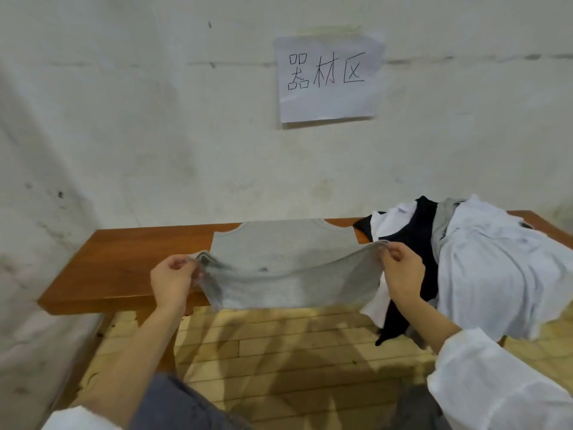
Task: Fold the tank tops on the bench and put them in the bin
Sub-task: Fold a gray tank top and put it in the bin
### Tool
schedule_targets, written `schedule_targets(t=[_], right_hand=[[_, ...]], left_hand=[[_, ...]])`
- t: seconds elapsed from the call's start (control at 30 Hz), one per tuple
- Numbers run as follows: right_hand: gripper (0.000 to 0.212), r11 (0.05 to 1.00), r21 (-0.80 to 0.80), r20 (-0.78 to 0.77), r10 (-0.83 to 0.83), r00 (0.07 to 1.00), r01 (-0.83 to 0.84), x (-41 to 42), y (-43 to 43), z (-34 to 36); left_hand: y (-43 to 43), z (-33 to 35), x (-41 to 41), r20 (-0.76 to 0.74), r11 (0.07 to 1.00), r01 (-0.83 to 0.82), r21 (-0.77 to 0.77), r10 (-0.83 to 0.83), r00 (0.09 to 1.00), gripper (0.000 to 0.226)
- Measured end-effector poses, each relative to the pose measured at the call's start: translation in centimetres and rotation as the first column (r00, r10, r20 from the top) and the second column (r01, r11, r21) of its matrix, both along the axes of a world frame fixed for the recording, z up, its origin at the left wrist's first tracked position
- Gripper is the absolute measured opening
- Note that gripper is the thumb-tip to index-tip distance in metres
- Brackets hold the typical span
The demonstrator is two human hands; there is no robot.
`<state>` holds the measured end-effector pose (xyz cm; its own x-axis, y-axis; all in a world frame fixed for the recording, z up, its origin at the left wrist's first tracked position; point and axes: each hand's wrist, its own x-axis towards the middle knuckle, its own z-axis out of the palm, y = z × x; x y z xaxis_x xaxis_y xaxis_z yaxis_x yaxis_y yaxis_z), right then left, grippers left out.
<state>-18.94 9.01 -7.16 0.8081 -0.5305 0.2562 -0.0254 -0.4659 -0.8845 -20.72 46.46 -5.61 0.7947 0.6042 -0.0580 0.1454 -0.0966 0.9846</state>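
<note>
Grey tank top [288,252] mid-frame on bench [124,262], left hand [172,279] and right hand [403,274] pinching its corners taut, likely for the fold.

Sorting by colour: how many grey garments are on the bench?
2: one grey tank top spread on the bench, pinched by the left hand and right hand; one grey piece poking from the pile at right. More may be hidden there.
</note>
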Motion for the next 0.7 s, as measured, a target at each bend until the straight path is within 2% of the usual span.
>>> schedule_targets(t=[0.07, 0.13, 0.23, 0.33, 0.57, 0.7], right_hand=[[0.030, 0.999, -0.017, 0.018, -0.039, 0.999, 0.039, 0.6, 0.0, -0.2], [0.041, 0.998, -0.025, 0.051, -0.064, 0.997, 0.065, 1.1, 0.1, -0.2], [0.032, 0.999, 0.033, 0.028, -0.042, 0.999, 0.041, 1.8, 0.4, -0.1], [0.020, 0.998, 0.061, 0.011, 0.008, 1.000, -0.008, 2.3, 0.5, -0.7], [0.023, 0.998, -0.020, -0.006, 0.063, 0.998, -0.063, 5.0, -0.7, -2.1], [0.027, 0.996, -0.067, -0.056, 0.050, 0.997, -0.054, 9.4, -1.0, -1.5]], left_hand=[[-0.1, -0.5, 0.1, 0.081, 0.988, -0.069, 0.137, 0.058, 0.995, 0.019], [-0.1, -0.7, 0.4, 0.126, 0.974, -0.091, 0.208, 0.066, 0.990, 0.026], [-0.2, -1.0, 1.3, 0.163, 0.982, -0.057, 0.182, 0.027, 0.986, 0.026], [-0.4, -1.5, 2.0, 0.196, 0.974, -0.048, 0.220, 0.005, 0.981, 0.026], [-0.1, -3.0, 6.2, 0.245, 0.958, -0.163, 0.234, 0.104, 0.964, 0.022], [0.7, -3.5, 10.9, 0.254, 0.946, -0.235, 0.222, 0.176, 0.951, 0.023]])
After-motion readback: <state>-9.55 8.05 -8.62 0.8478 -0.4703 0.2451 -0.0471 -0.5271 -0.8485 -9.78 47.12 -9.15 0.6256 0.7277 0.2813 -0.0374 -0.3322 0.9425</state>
